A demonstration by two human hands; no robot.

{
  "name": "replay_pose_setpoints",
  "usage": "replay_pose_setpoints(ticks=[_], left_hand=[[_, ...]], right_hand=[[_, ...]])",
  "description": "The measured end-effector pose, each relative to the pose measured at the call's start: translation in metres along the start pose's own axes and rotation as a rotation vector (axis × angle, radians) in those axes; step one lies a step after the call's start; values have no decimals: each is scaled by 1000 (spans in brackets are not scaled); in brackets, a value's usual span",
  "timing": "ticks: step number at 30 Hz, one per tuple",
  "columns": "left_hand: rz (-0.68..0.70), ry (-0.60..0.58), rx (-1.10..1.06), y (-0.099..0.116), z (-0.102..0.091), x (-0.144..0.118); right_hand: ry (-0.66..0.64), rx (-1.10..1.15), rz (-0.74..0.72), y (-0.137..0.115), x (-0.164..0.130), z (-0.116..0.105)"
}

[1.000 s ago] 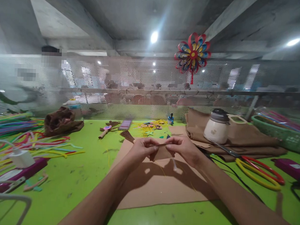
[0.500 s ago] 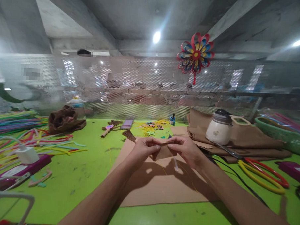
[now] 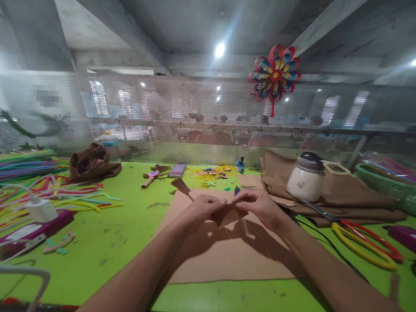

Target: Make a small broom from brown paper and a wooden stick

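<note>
Head view: left hand point(image 3: 202, 210) and right hand point(image 3: 257, 205) pinch a small brown paper piece point(image 3: 230, 213) between them, above the brown sheet point(image 3: 224, 253).

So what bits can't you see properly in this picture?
- Head view: the brown paper piece is mostly covered by the left hand and right hand, so its shape is unclear.
- The room behind the mesh screen is hazy.
- The pink case is cut off by the right edge.
- The small scraps at the back of the green table are too tiny to identify.
</note>
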State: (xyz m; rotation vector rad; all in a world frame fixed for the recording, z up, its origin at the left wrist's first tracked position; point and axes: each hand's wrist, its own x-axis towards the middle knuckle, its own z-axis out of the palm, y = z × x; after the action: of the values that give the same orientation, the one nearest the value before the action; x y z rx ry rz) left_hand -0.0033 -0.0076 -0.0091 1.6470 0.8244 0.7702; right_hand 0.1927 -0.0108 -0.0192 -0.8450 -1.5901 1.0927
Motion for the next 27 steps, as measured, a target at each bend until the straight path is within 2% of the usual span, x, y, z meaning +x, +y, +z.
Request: replay_pose_setpoints(ticks=[7,11,16,21,27], left_hand=[[6,-66,122,-8,-1,6],[24,3,212,-8,-1,7],[112,63,343,2,4,4],[203,111,439,3,8,4],[227,163,480,-1,6,5]], right_hand=[[-23,-61,-26,7,1,-2],[-6,21,74,11,2,-2],[-112,123,137,1,-1,-5],[-143,-47,99,-8,-3,-6],[-58,-175,70,-2,2,-8]])
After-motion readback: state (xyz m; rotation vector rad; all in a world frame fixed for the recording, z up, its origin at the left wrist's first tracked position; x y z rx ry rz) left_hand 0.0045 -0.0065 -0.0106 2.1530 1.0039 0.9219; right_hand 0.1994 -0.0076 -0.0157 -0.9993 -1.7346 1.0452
